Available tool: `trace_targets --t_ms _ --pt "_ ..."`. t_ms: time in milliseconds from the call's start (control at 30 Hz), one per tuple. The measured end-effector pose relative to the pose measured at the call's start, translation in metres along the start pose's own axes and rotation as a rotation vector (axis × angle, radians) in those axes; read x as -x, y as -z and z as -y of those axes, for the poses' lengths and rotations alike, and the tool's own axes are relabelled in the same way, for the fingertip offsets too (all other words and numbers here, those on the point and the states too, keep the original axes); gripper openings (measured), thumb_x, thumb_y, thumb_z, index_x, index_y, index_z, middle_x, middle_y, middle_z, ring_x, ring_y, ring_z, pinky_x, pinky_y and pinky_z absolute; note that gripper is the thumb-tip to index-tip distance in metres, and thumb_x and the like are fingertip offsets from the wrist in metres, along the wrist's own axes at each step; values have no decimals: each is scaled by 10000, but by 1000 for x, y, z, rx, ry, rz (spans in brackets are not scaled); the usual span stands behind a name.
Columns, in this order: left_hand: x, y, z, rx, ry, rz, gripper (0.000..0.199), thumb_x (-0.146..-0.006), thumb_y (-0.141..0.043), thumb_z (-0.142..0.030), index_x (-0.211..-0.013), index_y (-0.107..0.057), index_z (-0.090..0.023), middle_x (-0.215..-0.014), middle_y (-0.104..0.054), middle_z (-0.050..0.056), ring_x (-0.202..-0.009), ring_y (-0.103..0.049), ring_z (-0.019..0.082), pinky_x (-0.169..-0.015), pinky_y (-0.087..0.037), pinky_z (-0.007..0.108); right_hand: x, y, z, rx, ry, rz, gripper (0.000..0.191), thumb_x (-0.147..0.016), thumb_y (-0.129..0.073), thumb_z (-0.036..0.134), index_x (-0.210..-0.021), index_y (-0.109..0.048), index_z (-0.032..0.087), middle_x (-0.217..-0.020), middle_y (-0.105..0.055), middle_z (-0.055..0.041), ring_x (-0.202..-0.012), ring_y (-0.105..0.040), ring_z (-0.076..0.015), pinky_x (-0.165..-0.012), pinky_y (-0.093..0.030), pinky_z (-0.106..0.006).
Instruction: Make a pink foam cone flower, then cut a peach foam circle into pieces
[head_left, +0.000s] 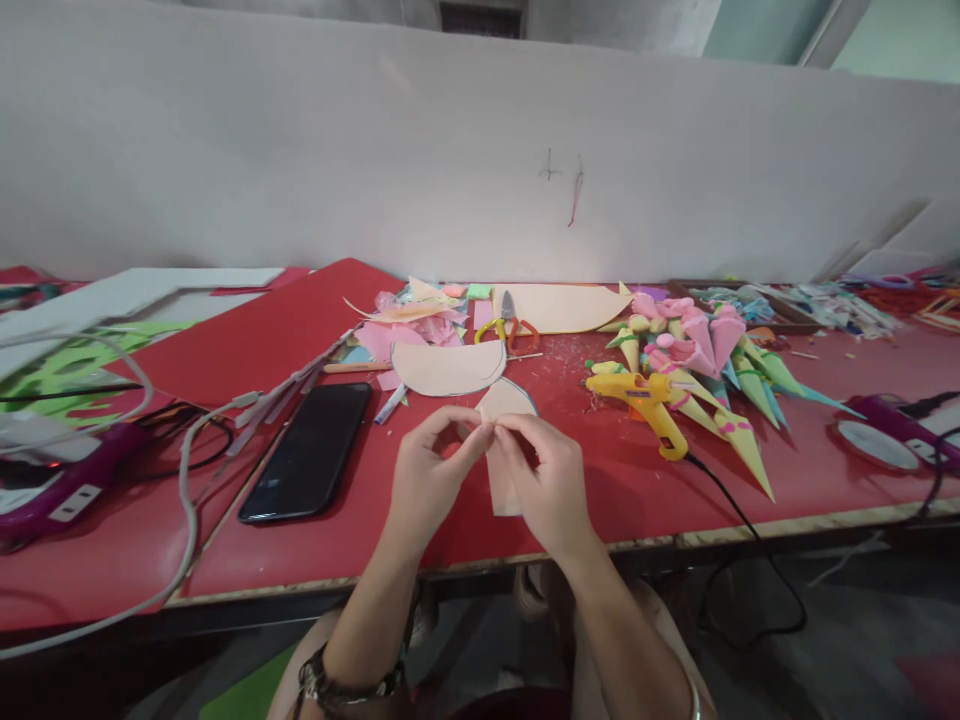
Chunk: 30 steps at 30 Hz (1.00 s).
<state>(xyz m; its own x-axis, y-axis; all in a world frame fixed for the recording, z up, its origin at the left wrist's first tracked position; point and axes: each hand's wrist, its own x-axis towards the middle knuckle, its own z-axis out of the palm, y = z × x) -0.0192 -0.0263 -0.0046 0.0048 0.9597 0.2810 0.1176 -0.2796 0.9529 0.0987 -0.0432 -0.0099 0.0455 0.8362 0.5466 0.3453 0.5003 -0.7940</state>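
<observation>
My left hand (439, 460) and my right hand (546, 475) meet above the red table near its front edge. Thumbs and forefingers of both pinch the upper part of a cream paper piece (504, 488). Its rounded top edge carries a dark outline, and my fingers hide part of its middle. Just behind my hands lies a cream half-round paper cutout (448, 367) with a drawn border. Off to the right, a yellow hot glue gun (641, 398) rests on the table. Farther right is a pile of paper cones (712, 345) in pink, yellow, green and blue.
A black phone (309, 452) lies to the left. Scissors (508, 325), paper scraps (412, 325) and a marker (390, 403) lie behind my hands. A red sheet (255, 335) and a purple power strip (71, 485) with cables occupy the left side. A white partition (375, 160) stands behind.
</observation>
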Motion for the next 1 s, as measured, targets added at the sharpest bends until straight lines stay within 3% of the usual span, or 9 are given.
trace_targets --t_ms 167,500,1000 --pt "1 -4 -3 155 83 -18 114 -675 -638 -262 -691 -580 -165 -632 -577 -23 -597 -544 96 -571 -467 203 2 -1 0 87 17 6 191 -855 -429 193 -836 -619 183 -763 -661 -54 -690 -598 -152 -636 -435 -239" --pt "0 -7 -3 200 98 -64 111 -663 -646 -241 -699 -580 -160 -647 -585 -31 -559 -561 81 -581 -503 210 3 -1 -1 179 21 -13 201 -859 -425 213 -841 -625 193 -751 -676 -51 -650 -600 -155 -598 -422 -240" --pt "-1 -1 -2 280 108 -9 76 -681 -597 -214 -673 -535 -171 -558 -565 -45 -500 -524 73 -529 -459 202 4 -1 1 86 -38 66 178 -848 -444 240 -820 -611 184 -686 -637 -22 -574 -555 -123 -545 -389 -208"
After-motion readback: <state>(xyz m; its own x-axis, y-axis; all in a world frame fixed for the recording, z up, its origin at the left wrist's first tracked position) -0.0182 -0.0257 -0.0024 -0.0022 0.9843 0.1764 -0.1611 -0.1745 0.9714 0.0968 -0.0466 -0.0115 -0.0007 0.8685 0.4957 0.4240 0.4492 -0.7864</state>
